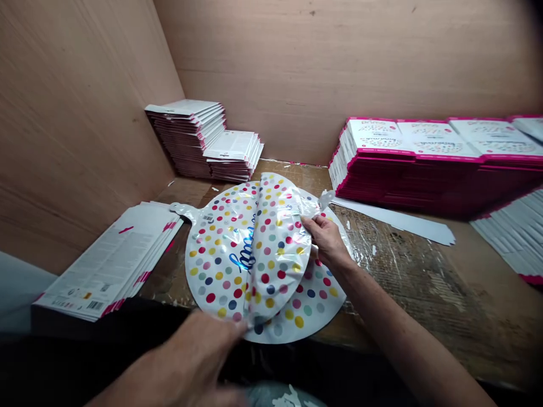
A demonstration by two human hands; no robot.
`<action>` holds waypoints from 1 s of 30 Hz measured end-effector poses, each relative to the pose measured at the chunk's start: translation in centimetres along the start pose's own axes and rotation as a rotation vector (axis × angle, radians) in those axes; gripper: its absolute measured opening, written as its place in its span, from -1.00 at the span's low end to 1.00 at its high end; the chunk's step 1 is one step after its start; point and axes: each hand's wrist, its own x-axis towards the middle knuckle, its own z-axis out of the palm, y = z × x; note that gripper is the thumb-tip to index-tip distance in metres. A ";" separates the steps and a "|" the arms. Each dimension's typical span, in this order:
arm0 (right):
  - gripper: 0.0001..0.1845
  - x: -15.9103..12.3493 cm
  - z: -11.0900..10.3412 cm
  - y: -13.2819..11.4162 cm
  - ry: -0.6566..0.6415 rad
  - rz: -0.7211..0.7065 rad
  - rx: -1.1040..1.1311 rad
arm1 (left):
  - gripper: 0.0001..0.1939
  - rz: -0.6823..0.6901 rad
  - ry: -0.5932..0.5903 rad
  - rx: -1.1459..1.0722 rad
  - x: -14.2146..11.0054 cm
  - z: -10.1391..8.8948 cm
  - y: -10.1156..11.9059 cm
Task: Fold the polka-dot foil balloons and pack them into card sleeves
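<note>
A round foil balloon (pixel 263 265) printed with multicoloured polka dots lies flat on the bench, with one side folded over toward the middle. My right hand (pixel 326 240) presses on the folded part near its right edge, fingers gripping the foil. My left hand (pixel 195 356) reaches in from the bottom, its fingertips pinching the lower end of the fold. The balloon's neck tab (pixel 182 210) sticks out at the upper left, and a second tab (pixel 326 199) shows at the upper right. Blue script on the foil is partly hidden by the fold.
Stacks of pink-edged printed cards (pixel 436 158) stand at the right, and more (pixel 199 138) in the back left corner. A stack of white-backed cards (pixel 112 260) lies at the left. A loose white strip (pixel 394 220) lies on the plastic-covered bench (pixel 407 277), between wooden walls (pixel 297 68).
</note>
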 end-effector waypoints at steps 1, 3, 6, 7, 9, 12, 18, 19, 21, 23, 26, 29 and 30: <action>-0.54 0.3 -0.1 0.0 -0.002 0.016 -0.022 | -0.66 0.005 -0.019 -0.026 -1.4 1.0 0.0; -0.56 0.6 -0.7 0.0 -0.002 0.049 -0.072 | -0.67 0.013 -0.014 -0.054 -3.3 1.8 -0.2; -0.62 0.4 -2.8 0.0 0.014 0.070 -0.160 | -0.61 0.001 0.024 -0.065 -2.9 0.3 -0.7; -0.64 0.2 -3.5 0.1 0.025 0.070 -0.201 | -0.57 -0.026 0.098 -0.066 -1.7 -0.7 -0.9; -0.67 -0.2 -4.9 0.2 0.039 0.071 -0.295 | -0.47 -0.124 0.376 -0.034 1.9 -2.5 -1.7; -0.77 -0.7 -6.3 0.1 0.089 0.006 -0.458 | -0.32 -0.127 0.649 0.227 9.2 -3.8 -3.4; -0.54 -1.8 -5.7 0.1 0.195 -0.864 -1.095 | -0.34 -0.067 0.464 0.566 18.5 -3.6 -5.5; -0.54 -2.0 -5.3 0.2 0.098 -0.938 -1.144 | -0.37 -0.048 0.483 0.571 18.2 -3.5 -5.1; -0.56 -2.2 -4.6 0.7 -0.107 -0.985 -1.231 | -0.42 -0.060 0.531 0.523 16.1 -2.8 -3.8; -0.61 -2.1 -4.0 1.3 -0.269 -0.938 -1.297 | -0.40 -0.141 0.506 0.420 12.4 -1.5 -1.9; -0.63 -1.3 -3.7 2.1 -0.362 -0.854 -1.317 | -0.45 -0.195 0.324 0.236 6.6 1.2 0.8; -0.65 -0.7 -3.9 1.9 -0.379 -0.810 -1.258 | -0.56 -0.185 0.040 -0.225 3.2 2.7 2.5; -0.66 -1.0 -4.1 1.5 -0.391 -0.787 -1.209 | -0.57 -0.203 -0.051 -0.457 2.8 2.6 2.9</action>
